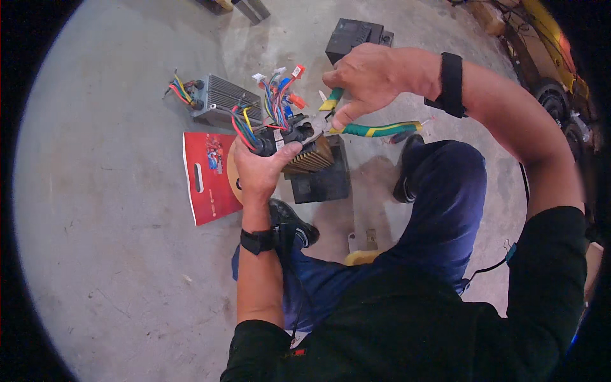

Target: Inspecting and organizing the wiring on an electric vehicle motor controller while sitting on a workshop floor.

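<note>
My left hand (258, 169) is wrapped round a finned metal box (310, 159), which looks like a motor controller, and tilts it up off the floor. From its black end come thick coloured leads (244, 126) and a bundle of thin wires (277, 99) with white, blue and orange plugs. My right hand (369, 76) is closed on a pair of pliers (375, 130) with green and yellow handles spread apart. The pliers' jaws reach the black end of the box, beside the wire bundle. My right fingertips are partly hidden behind the hand.
A second grey finned box (226, 99) with wires lies to the left. Near it is a red bag (210, 181) with a cut-out handle. Below the held box sits a black block (324, 181); another black box (356, 37) stands farther off. Clutter (550, 102) lines the right edge.
</note>
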Action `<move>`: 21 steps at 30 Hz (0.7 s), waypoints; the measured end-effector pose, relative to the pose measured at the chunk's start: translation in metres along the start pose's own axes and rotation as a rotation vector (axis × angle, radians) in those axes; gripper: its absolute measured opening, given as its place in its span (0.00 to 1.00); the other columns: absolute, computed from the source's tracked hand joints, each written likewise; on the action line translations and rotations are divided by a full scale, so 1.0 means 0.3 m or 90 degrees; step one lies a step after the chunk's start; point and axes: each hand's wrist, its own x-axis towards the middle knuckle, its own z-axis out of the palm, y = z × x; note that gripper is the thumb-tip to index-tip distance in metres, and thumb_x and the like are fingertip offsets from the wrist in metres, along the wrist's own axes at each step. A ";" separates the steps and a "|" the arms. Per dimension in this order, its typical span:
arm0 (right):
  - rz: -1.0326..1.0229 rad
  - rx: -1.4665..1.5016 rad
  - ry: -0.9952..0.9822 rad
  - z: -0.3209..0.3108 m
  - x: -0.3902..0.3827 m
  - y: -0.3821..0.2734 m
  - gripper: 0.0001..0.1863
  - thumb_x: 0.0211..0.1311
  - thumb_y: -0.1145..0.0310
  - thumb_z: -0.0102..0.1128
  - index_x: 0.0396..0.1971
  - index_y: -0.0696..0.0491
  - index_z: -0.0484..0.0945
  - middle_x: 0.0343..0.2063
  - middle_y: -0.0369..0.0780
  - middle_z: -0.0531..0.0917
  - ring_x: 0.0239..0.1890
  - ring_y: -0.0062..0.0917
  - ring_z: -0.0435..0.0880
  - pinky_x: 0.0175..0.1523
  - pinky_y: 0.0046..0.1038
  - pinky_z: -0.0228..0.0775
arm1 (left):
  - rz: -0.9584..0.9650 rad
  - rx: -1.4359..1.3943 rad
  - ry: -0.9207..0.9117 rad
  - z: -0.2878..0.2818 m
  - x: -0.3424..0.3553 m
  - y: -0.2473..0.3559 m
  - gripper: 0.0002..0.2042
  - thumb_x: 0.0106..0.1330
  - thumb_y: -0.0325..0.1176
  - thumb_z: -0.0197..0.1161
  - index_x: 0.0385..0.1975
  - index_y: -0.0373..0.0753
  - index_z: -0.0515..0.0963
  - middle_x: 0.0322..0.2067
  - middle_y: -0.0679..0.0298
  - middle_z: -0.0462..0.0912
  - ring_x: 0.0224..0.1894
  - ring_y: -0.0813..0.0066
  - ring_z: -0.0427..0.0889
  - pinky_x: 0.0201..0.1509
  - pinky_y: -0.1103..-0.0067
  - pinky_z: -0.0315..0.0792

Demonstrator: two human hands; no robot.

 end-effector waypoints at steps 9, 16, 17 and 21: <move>0.048 -0.001 -0.126 -0.031 0.066 -0.019 0.48 0.53 0.23 0.57 0.37 0.64 0.77 0.25 0.54 0.82 0.34 0.54 0.84 0.41 0.46 0.75 | 0.002 0.071 -0.004 -0.027 0.005 -0.031 0.34 0.43 0.36 0.85 0.50 0.32 0.73 0.39 0.62 0.85 0.39 0.76 0.84 0.46 0.76 0.78; 0.081 0.042 -0.154 -0.036 0.058 -0.019 0.53 0.47 0.24 0.64 0.54 0.62 0.71 0.40 0.55 0.80 0.46 0.51 0.82 0.50 0.46 0.73 | -0.048 0.139 0.003 -0.036 -0.007 -0.011 0.41 0.43 0.41 0.85 0.55 0.31 0.67 0.43 0.59 0.84 0.43 0.71 0.83 0.50 0.74 0.77; 0.084 0.037 -0.159 -0.043 0.053 -0.022 0.53 0.47 0.24 0.64 0.54 0.62 0.71 0.40 0.55 0.80 0.46 0.51 0.82 0.50 0.46 0.73 | -0.034 0.134 0.004 -0.029 -0.009 -0.010 0.41 0.44 0.41 0.85 0.54 0.31 0.67 0.43 0.58 0.84 0.43 0.70 0.83 0.51 0.74 0.77; 0.010 0.059 -0.110 -0.017 0.043 -0.031 0.51 0.43 0.33 0.73 0.60 0.56 0.69 0.46 0.52 0.77 0.50 0.49 0.79 0.53 0.45 0.72 | -0.041 0.140 0.008 -0.023 -0.011 0.009 0.39 0.45 0.40 0.85 0.53 0.30 0.68 0.43 0.58 0.83 0.43 0.71 0.83 0.50 0.74 0.77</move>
